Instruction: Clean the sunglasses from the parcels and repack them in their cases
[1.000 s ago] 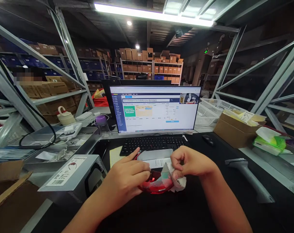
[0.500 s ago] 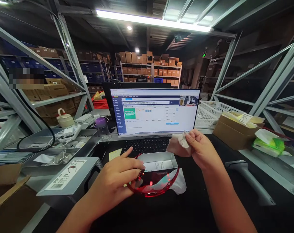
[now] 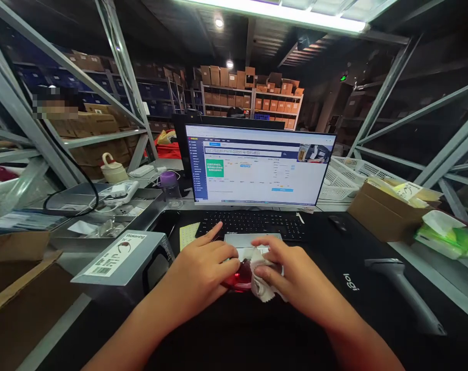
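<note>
Our left hand point(image 3: 203, 268) grips red glasses point(image 3: 237, 282), our right hand point(image 3: 286, 264) pinches a cloth point(image 3: 261, 288) against them; box point(image 3: 120, 255) reads "Wakening", mat point(image 3: 345, 253) "logi"; the glasses run crosswise, facing us.

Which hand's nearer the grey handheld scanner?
Right. The right hand, gripping the cloth, is left of the scanner; the left hand, on the red glasses, is farther left.
</note>
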A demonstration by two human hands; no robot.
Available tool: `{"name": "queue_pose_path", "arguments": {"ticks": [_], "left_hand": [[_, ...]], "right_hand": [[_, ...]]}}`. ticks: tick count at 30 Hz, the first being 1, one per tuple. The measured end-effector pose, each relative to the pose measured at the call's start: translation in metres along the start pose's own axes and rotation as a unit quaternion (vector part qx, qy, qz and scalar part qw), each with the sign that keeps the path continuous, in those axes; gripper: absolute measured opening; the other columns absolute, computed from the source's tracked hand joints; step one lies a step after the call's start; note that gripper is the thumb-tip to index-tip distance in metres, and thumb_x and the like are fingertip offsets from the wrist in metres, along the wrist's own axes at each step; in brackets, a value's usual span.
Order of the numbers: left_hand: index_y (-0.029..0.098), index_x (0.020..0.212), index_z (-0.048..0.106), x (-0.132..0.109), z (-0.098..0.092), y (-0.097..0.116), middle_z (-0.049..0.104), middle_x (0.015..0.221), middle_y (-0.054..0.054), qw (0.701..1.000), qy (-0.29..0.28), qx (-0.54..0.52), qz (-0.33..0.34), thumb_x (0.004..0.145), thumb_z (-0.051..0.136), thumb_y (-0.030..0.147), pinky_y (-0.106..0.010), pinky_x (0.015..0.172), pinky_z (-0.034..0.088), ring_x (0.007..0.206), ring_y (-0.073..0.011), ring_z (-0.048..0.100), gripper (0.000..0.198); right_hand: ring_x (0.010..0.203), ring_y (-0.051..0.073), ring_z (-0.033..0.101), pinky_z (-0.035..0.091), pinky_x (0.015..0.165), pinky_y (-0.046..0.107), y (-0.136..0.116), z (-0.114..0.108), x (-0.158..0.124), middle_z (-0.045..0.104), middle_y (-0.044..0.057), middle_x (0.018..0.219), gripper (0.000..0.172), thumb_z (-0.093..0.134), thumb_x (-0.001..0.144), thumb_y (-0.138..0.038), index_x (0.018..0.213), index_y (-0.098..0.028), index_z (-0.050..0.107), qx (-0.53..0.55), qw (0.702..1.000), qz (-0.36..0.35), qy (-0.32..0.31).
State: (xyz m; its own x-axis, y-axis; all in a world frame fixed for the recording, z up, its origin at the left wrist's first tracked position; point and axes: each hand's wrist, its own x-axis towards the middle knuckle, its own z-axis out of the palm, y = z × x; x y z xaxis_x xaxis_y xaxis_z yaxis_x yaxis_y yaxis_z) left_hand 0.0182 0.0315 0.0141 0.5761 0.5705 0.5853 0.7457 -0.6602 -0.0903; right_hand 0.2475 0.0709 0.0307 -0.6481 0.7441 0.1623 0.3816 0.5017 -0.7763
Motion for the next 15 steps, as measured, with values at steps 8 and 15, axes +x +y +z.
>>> {"name": "queue_pose_path", "arguments": {"ticks": [8, 15], "left_hand": [[0.019, 0.081, 0.062, -0.001, -0.007, -0.002, 0.069, 0.087, 0.001, 0.999, 0.002, -0.032, 0.003, 0.093, 0.057, 0.016, -0.048, 0.122, 0.031, 0.074, -0.0109, 0.064, 0.013], [0.018, 0.074, 0.06, 0.001, 0.013, 0.008, 0.06, 0.071, 0.003, 0.996, -0.01, 0.026, 0.083, 0.092, 0.05, 0.006, -0.046, 0.118, 0.04, 0.066, -0.0124, 0.057, 0.024]], "right_hand": [[0.06, 0.012, 0.058, 0.042, 0.056, 0.02, 0.028, -0.021, 0.021, 0.067, -0.004, 0.069, 0.043, 0.086, 0.069, -0.024, 0.093, -0.021, 0.05, 0.285, 0.954, 0.058, -0.069], [0.053, 0.009, 0.052, 0.036, 0.049, 0.018, 0.018, 0.001, 0.017, 0.062, -0.006, 0.061, 0.031, 0.081, 0.065, -0.012, 0.081, -0.019, 0.056, 0.215, 0.967, 0.091, -0.103]]}}
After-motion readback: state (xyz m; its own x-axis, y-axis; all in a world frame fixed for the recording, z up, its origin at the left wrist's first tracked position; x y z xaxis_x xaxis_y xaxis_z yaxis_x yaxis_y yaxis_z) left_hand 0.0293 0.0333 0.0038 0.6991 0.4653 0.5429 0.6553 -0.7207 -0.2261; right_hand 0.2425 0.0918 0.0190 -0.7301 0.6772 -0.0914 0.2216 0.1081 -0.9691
